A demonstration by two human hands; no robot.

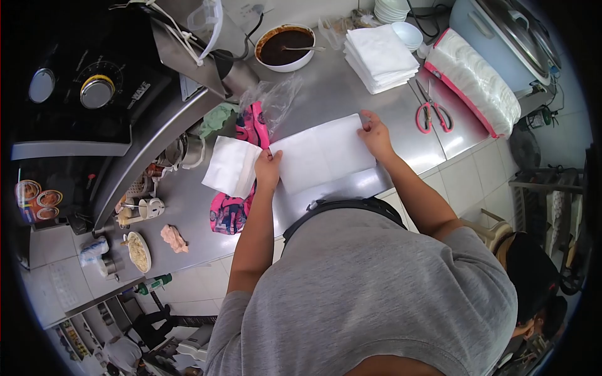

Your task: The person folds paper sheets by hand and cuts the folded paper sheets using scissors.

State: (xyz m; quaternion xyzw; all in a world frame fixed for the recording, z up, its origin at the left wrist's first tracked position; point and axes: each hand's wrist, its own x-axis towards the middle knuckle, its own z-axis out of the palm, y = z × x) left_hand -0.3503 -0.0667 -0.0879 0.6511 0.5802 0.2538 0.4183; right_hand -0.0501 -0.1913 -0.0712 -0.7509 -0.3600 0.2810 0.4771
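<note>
A white paper napkin [326, 153], opened out into a wide rectangle, lies just over the steel counter in front of me. My left hand [268, 168] is closed on its left edge, thumb on top. At the upper right corner, my right hand [375, 135] pinches the napkin between thumb and fingers. Beside my left hand is a small pile of folded white napkins [232, 166], resting partly over a pink and navy patterned cloth item [227, 213]. Behind the pile lie a pink item [253, 125] and a crumpled clear plastic bag [276, 97].
Farther back are a taller napkin stack [381, 56], pink-handled scissors [433, 116] and a plastic napkin pack [473, 81]. A bowl of dark sauce [285, 49] holds a spoon. An oven [81, 94] stands at left, near a pink cloth [174, 239]. A person [122, 353] is at lower left.
</note>
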